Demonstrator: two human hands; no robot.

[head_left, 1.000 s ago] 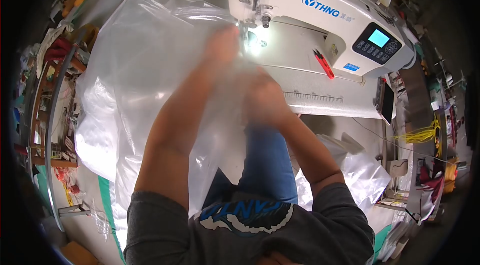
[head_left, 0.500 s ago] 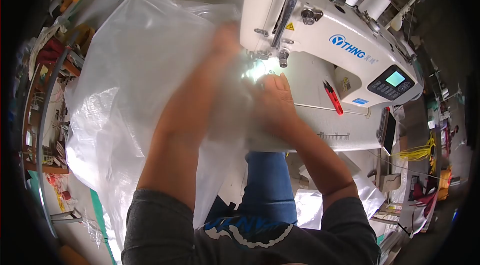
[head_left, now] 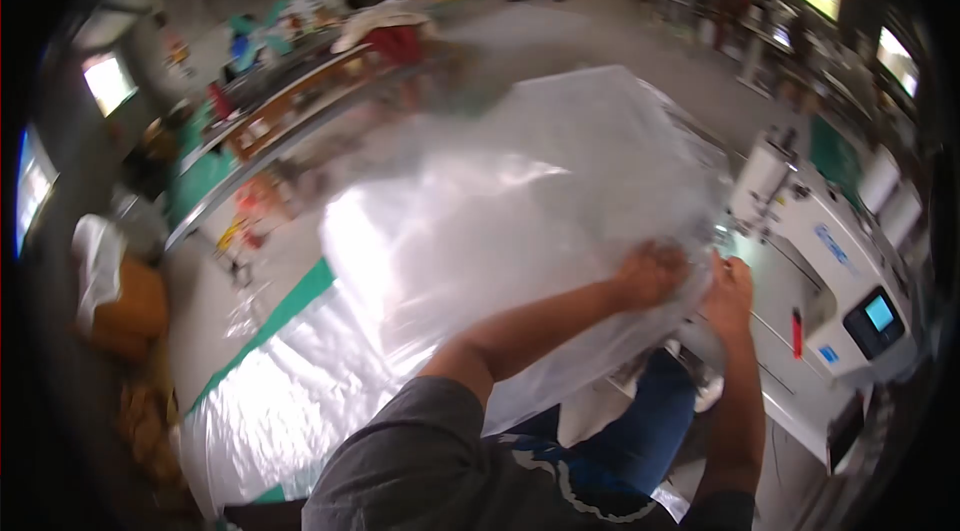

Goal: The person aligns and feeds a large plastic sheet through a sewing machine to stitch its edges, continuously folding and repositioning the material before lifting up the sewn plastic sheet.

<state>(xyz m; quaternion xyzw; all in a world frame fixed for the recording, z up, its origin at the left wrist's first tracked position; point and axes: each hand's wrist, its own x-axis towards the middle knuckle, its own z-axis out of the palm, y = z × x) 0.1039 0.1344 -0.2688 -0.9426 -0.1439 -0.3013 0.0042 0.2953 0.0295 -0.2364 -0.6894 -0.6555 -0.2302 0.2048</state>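
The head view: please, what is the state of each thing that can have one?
Plastic sheet: spread, creased
Machine display: lit
Red snips: lying flat; open or shut unclear
Left hand: on the plastic sheet, fingers curled
Right hand: at the sheet's edge, grip unclear

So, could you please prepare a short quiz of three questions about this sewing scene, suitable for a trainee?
1. Which hand is nearer the sewing machine? A) left; B) right.
2. True or false: a red tool lies on the machine's bed.
3. Complete: a wide, translucent spread of ____ shows beneath the left hand.

Key: 1. B, the right hand; 2. True; 3. plastic.
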